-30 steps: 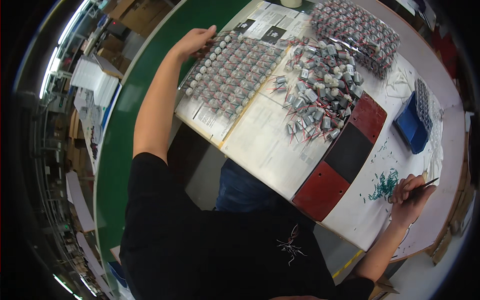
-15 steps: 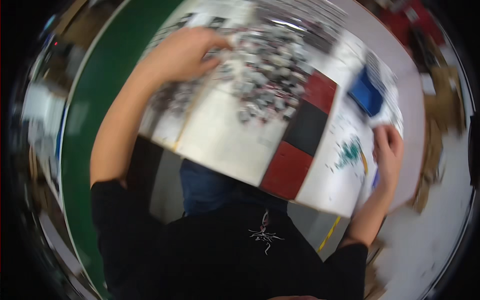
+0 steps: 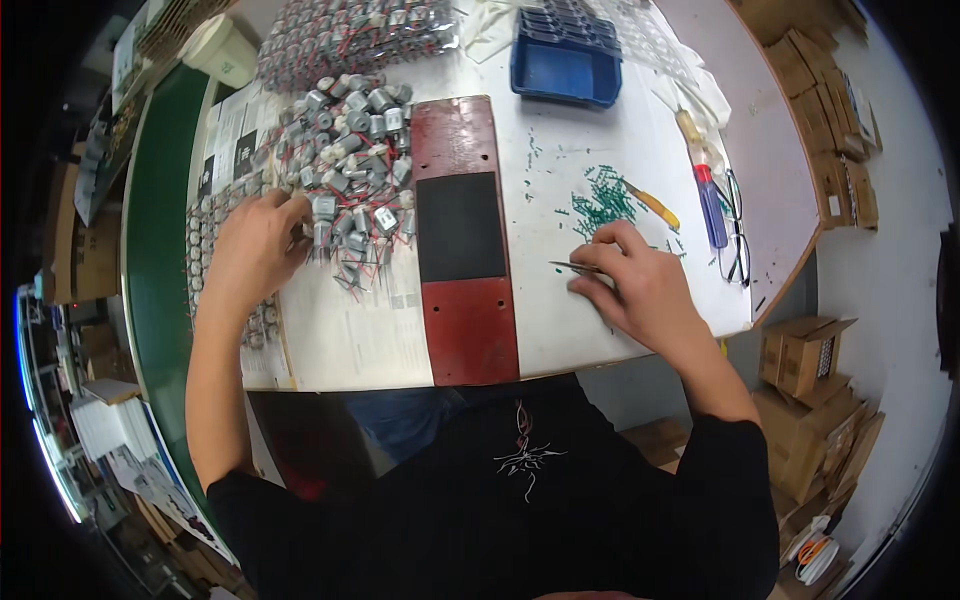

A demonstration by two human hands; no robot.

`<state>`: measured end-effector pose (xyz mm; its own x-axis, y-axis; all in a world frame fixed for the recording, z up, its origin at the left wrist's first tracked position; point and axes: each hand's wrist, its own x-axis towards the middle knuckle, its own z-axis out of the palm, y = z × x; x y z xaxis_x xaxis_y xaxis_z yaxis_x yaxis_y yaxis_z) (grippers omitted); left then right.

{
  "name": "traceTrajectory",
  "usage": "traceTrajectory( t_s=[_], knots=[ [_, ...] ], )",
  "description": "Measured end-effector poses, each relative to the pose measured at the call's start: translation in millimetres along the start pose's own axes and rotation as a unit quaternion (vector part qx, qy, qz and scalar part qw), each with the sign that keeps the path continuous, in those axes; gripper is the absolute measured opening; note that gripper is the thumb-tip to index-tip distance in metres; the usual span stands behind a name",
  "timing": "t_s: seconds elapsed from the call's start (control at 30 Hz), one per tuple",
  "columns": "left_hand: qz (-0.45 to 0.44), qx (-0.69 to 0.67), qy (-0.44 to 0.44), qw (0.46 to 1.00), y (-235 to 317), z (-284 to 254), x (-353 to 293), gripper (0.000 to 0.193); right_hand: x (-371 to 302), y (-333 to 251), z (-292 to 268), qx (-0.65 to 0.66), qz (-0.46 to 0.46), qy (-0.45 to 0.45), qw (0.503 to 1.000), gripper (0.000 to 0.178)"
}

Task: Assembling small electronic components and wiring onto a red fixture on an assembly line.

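Observation:
My right hand (image 3: 645,285) is closed on a pair of thin metal tweezers (image 3: 570,265), whose tips point left over the white tabletop. Just beyond it lie scattered small green pieces (image 3: 603,200) and a yellow-handled tool (image 3: 655,206). At the left, my left hand (image 3: 258,245) has its fingers curled at the near edge of a heap of small silver motors (image 3: 350,125) with red wires; what is between the fingertips is hidden. Rows of upright motors (image 3: 203,225) stand partly under that hand. Between my hands is a red board (image 3: 467,335) with a black pad (image 3: 460,225).
A blue bin (image 3: 565,85) stands at the far side, near clear plastic trays (image 3: 655,40). Bagged motors (image 3: 355,35) lie behind the heap, beside a white tub (image 3: 220,50). On the right are a purple-and-red screwdriver (image 3: 711,208) and eyeglasses (image 3: 738,240). Cardboard boxes (image 3: 800,360) stand beyond the table.
The view has turned and sharpened. My right hand has come from the table's right side to the green pieces, and the tweezers now show. My left hand is at the heap's near left edge.

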<state>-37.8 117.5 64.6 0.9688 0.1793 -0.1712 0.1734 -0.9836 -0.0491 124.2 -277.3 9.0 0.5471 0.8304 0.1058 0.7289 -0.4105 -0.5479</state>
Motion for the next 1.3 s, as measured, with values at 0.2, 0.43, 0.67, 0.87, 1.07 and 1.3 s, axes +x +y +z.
traceTrajectory(
  t_s=[0.2,0.43,0.67,0.87,1.07,1.3],
  knots=[
    [-0.026,-0.056,-0.039,0.997,2,-8,8,0.034,37,11,15,-0.061,0.010,0.030,0.998,0.016],
    [-0.009,-0.131,-0.045,0.990,-5,-4,7,0.035,41,31,-49,0.000,0.008,0.086,0.996,0.017],
    [-0.034,-0.189,0.029,0.981,24,-51,-1,0.036,-42,29,-41,-0.078,0.211,0.105,0.969,0.018],
    [0.132,-0.252,0.098,0.953,113,-44,20,0.036,-18,37,-14,-0.040,0.200,0.125,0.971,0.016],
    [0.172,-0.272,0.093,0.942,126,-3,44,0.036,68,27,5,-0.055,0.052,0.029,0.997,0.014],
    [0.151,-0.424,0.065,0.890,113,5,43,0.033,108,21,-29,0.072,0.037,-0.066,0.994,0.016]
  ],
)
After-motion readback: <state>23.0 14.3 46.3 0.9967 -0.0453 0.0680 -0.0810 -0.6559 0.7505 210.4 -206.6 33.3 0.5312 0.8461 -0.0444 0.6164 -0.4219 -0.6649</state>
